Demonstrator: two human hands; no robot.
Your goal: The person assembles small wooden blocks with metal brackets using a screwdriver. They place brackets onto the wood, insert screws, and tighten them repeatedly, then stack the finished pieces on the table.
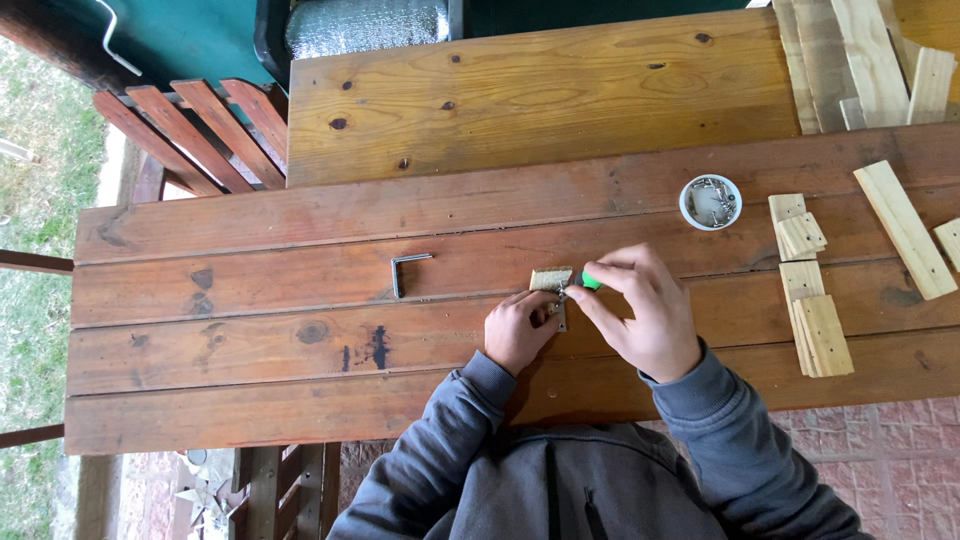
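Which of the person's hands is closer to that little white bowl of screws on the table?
The right hand. It sits just below and to the left of the white bowl of screws, pinching a green-handled tool. The left hand is farther away, on the far side of the small wood block.

I see a brown plank tabletop (300,350); on it lie a metal bracket (408,271) at centre, a white dish of screws (710,202) and pale wood pieces (812,305) at right.

Both grey-sleeved arms reach forward from the bottom of the view, elbows bent, wrists angling toward each other. The left hand (518,330) is curled, fingers tucked under (knuckles up). The right hand (640,310) arches beside it, fingertips pinched together and pointing left.
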